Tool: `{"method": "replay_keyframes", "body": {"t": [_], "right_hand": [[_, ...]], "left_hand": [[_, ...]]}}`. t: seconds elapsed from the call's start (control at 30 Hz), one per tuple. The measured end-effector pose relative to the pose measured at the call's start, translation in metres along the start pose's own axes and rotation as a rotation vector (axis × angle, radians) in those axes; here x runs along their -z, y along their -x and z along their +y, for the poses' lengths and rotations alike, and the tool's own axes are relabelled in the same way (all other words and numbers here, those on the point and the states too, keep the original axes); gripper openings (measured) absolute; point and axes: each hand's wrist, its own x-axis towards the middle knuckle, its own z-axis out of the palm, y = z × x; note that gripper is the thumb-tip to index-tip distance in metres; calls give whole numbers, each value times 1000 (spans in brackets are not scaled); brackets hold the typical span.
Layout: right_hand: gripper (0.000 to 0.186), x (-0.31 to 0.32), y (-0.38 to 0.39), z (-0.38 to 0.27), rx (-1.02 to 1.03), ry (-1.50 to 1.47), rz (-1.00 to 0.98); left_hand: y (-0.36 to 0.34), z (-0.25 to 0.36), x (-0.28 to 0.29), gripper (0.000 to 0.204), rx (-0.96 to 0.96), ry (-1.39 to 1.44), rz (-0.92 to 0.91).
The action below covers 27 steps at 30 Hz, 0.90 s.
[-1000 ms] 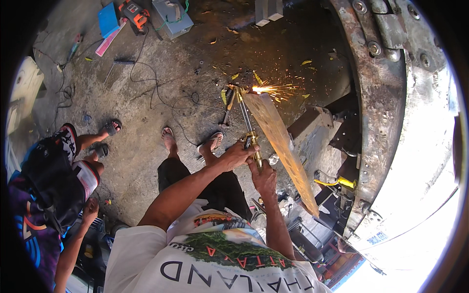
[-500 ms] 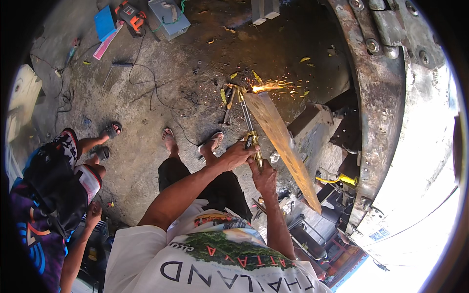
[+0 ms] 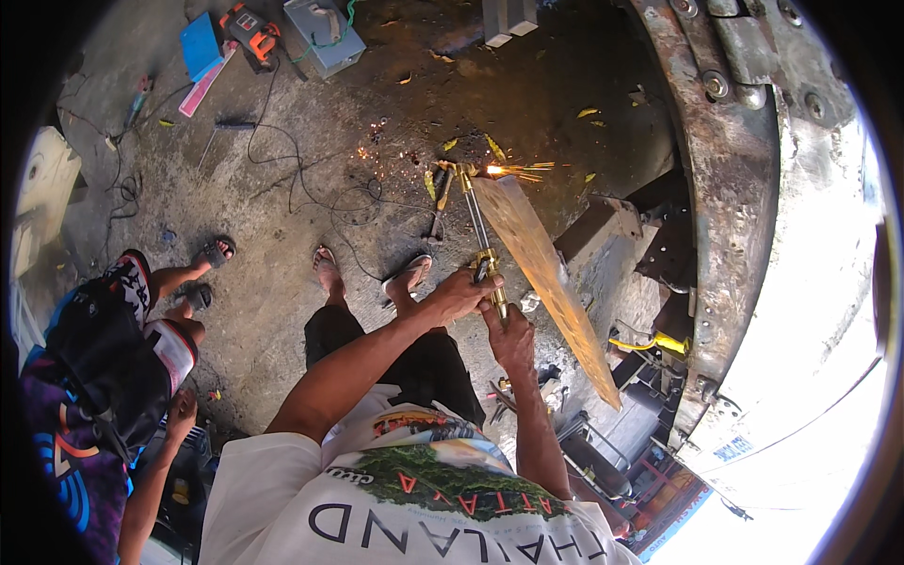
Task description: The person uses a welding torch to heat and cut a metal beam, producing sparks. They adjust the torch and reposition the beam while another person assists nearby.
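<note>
My left hand [image 3: 463, 294] is closed round the brass valve body of a cutting torch [image 3: 477, 218]. Just behind it, my right hand [image 3: 510, 337] grips the torch's rear handle. The torch points away from me, and its brass head reaches the far end of a long, rusty metal plate [image 3: 546, 278]. A bright flame and sparks [image 3: 513, 170] shoot to the right from that end. Beside the torch head, a hammer [image 3: 438, 209] lies on the concrete. What bears the plate's weight is hard to make out.
A large, worn metal vehicle frame [image 3: 720, 207] curves along the right. A bystander in dark clothes [image 3: 89, 348] sits at the left. Black cable [image 3: 299, 155] winds over the floor. Farther off lie an orange-black machine [image 3: 250, 36] and a grey metal box [image 3: 326, 38].
The spark spray on the right has become shorter and thinner. More glowing specks now show on the floor left of the torch head. Both hands keep their grip, almost unmoved.
</note>
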Motion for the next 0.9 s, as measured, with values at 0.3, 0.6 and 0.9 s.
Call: {"method": "replay_keyframes", "body": {"t": [0.3,0.6,0.9], "right_hand": [[57,-1,-3,3,46,-50,4],[58,-1,-4,3,51,-45,0],[57,3,-1,0,15,-40,-18]], "left_hand": [[4,6,-1,44,-12,46,2],[5,5,-1,43,-15,103,-14],[2,-1,-2,42,-17,72,-17]]}}
